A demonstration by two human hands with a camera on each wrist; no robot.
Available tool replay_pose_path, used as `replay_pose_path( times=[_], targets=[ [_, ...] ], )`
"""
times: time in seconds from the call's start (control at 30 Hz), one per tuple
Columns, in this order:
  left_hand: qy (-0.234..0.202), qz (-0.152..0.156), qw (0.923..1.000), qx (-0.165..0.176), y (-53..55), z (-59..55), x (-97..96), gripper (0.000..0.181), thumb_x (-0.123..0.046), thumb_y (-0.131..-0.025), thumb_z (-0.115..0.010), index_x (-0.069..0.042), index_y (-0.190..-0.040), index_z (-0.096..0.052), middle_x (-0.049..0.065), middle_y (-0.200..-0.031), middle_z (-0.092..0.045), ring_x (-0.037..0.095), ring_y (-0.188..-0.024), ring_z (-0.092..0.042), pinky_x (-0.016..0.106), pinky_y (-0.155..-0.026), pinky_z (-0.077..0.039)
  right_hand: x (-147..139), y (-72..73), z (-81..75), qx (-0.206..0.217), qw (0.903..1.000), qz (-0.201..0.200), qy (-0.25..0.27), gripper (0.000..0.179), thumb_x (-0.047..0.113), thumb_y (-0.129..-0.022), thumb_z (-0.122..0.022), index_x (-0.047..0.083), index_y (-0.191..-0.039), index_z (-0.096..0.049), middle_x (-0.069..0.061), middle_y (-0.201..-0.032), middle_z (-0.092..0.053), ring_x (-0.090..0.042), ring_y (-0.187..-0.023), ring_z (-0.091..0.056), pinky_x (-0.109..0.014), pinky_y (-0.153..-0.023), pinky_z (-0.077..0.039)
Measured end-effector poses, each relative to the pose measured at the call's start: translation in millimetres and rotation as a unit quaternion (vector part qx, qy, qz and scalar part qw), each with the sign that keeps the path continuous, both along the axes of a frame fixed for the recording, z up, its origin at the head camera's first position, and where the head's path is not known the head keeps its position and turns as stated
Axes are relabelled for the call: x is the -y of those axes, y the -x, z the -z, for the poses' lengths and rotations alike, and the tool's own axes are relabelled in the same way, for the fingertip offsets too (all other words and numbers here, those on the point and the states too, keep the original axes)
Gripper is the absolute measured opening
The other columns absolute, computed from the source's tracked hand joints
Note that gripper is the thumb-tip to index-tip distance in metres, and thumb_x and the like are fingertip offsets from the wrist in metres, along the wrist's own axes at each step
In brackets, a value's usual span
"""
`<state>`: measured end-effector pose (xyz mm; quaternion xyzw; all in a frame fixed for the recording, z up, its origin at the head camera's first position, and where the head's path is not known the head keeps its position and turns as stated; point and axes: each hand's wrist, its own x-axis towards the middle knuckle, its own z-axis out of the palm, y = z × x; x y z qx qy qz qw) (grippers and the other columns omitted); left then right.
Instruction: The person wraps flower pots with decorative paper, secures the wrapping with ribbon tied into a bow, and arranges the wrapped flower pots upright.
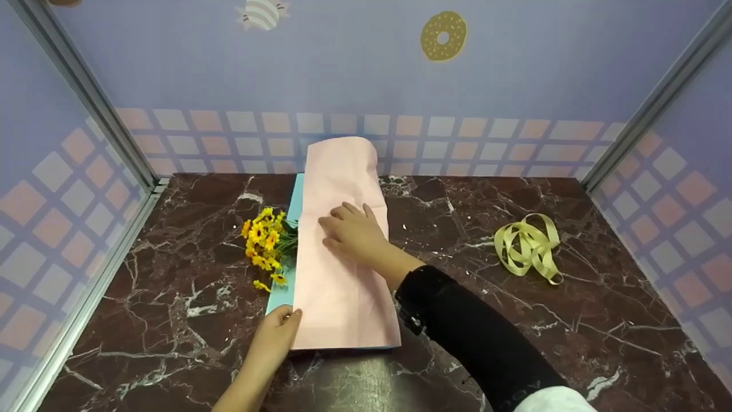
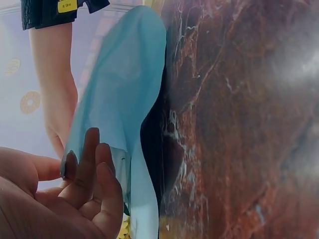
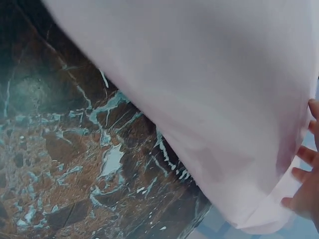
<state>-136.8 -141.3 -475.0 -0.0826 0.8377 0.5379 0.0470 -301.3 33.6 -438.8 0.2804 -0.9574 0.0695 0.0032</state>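
Observation:
A sheet of wrapping paper [image 1: 343,286], pink outside and light blue inside, lies folded over the stems of a bunch of yellow flowers [image 1: 263,240]. The blossoms stick out past its left edge; most of the stems are hidden. At the near left corner my left hand [image 1: 277,332] pinches the edge of the upper layer between thumb and finger. The left wrist view shows the blue inner face [image 2: 119,84] arching beyond those fingers. My right hand [image 1: 357,234] rests on the pink face near the middle, its fingers spread and pointing left.
A loose coil of pale yellow ribbon [image 1: 529,246] lies on the dark marbled table [image 1: 572,343] at the right. Patterned panels [image 1: 377,74] stand behind the table and along both sides, with metal posts [image 1: 123,131] at the corners.

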Motion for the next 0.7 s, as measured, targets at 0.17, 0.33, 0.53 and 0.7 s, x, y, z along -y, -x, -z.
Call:
replay_pose_path(
  times=[0.17, 0.33, 0.53, 0.7],
  targets=[
    [0.014, -0.003, 0.9999, 0.002, -0.1, -0.3, 4.6, 0.024, -0.013, -0.098, -0.049, 0.006, -0.093, -0.062, 0.001, -0.062, -0.048, 0.016, -0.059, -0.045, 0.03, -0.056, -0.039, -0.5, 7.0, 3.7, 0.028, 0.9989, -0.016, 0.035, 0.048, 0.037, -0.095, -0.062, 0.019, -0.139, -0.053, -0.004, -0.151, -0.04, -0.027, -0.143, -0.026, -0.047, -0.118, -0.011],
    [-0.007, -0.021, 0.9998, -0.002, -0.2, -2.4, 9.1, 0.023, -0.014, -0.098, -0.05, 0.005, -0.107, -0.061, 0.004, -0.066, -0.053, 0.017, -0.058, -0.049, 0.03, -0.054, -0.041, 0.0, 9.1, 7.3, 0.041, 0.9948, -0.01, 0.092, 0.046, 0.03, -0.091, -0.069, 0.014, -0.133, -0.056, -0.008, -0.144, -0.049, -0.027, -0.133, -0.043, -0.038, -0.115, -0.026],
    [-0.029, -0.1, 0.9912, -0.082, 3.4, -24.9, 11.6, 0.038, -0.013, -0.098, -0.052, -0.001, -0.134, -0.049, 0.019, -0.132, -0.05, 0.036, -0.118, -0.047, 0.05, -0.098, -0.039, 6.6, 8.1, 9.3, 0.051, 0.9903, 0.028, 0.126, 0.041, 0.027, -0.087, -0.074, 0.015, -0.124, -0.06, -0.003, -0.122, -0.062, -0.023, -0.114, -0.057, -0.033, -0.1, -0.043],
    [-0.131, -0.085, 0.9837, -0.088, 21.5, -46.8, -14.2, 0.043, -0.01, -0.099, -0.046, 0.002, -0.141, -0.045, 0.021, -0.139, -0.047, 0.036, -0.125, -0.046, 0.048, -0.103, -0.039, 12.3, 5.9, 10.0, 0.029, 0.9903, 0.056, 0.124, 0.038, 0.029, -0.086, -0.075, 0.014, -0.119, -0.063, -0.003, -0.114, -0.063, -0.023, -0.107, -0.058, -0.034, -0.094, -0.046]
  ],
)
